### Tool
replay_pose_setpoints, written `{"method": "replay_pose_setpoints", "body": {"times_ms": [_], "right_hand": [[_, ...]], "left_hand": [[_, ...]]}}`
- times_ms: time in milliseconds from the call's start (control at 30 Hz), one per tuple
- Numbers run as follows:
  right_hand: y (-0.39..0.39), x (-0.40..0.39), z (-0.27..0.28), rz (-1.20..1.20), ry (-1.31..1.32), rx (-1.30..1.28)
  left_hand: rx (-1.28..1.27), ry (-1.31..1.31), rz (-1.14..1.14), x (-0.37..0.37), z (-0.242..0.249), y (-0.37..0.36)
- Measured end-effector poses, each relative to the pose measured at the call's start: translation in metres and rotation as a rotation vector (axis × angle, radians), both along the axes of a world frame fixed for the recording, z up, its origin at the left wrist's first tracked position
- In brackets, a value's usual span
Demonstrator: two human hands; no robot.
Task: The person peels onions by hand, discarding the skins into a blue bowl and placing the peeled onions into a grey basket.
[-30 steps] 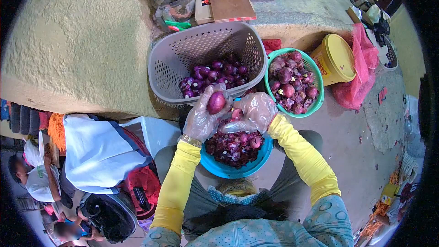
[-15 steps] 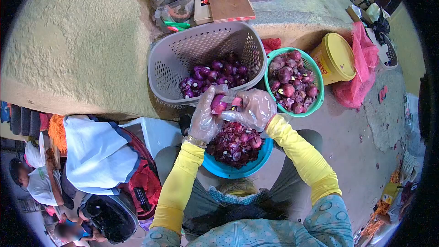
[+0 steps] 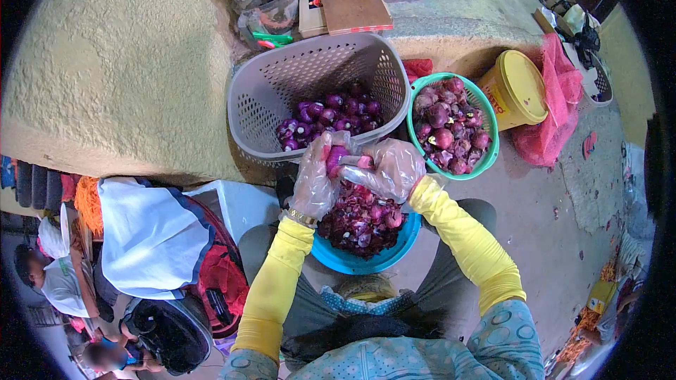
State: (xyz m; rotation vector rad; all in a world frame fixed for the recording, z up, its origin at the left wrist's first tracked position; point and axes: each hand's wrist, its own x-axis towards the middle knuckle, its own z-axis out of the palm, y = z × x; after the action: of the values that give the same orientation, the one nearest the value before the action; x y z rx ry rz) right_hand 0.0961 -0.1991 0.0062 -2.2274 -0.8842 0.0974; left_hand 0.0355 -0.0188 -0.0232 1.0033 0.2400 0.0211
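Observation:
Both my hands wear clear plastic gloves. Closed around a purple-red onion (image 3: 336, 160) is my left hand (image 3: 313, 184), near the front rim of a grey perforated basket (image 3: 259, 102). My right hand (image 3: 396, 169) has its fingers curled, with a small pinkish-red thing (image 3: 365, 162) showing at the thumb; its kind I cannot make out. Below the hands, a blue basin (image 3: 373, 266) between my knees holds onion skins (image 3: 359, 229). Smooth purple onions (image 3: 331, 116) lie inside the grey basket. To its right, a green basket (image 3: 496, 137) is full of onions with dry skins (image 3: 442, 116).
A yellow lidded bucket (image 3: 524, 88) and a pink mesh sack (image 3: 556, 109) stand beyond the green basket. Boards (image 3: 354, 5) and plastic containers (image 3: 274, 7) lie behind the grey basket. At left are a white cloth (image 3: 151, 236), a black tub (image 3: 169, 338) and two people.
The onion has turned slightly in my left hand, and its visible part looks smaller. My right hand has shifted only a little. The baskets and basin stay put.

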Motion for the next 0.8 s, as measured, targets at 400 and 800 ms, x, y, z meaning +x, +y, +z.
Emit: {"method": "replay_pose_setpoints", "body": {"times_ms": [400, 800], "right_hand": [[-0.005, 0.0, 0.016, 0.023, 0.035, 0.005], [-0.007, 0.001, 0.009, 0.045, 0.025, -0.155]], "left_hand": [[0.007, 0.005, 0.0, -0.004, 0.006, 0.0], [0.264, -0.094, -0.014, -0.005, 0.017, -0.003]]}}
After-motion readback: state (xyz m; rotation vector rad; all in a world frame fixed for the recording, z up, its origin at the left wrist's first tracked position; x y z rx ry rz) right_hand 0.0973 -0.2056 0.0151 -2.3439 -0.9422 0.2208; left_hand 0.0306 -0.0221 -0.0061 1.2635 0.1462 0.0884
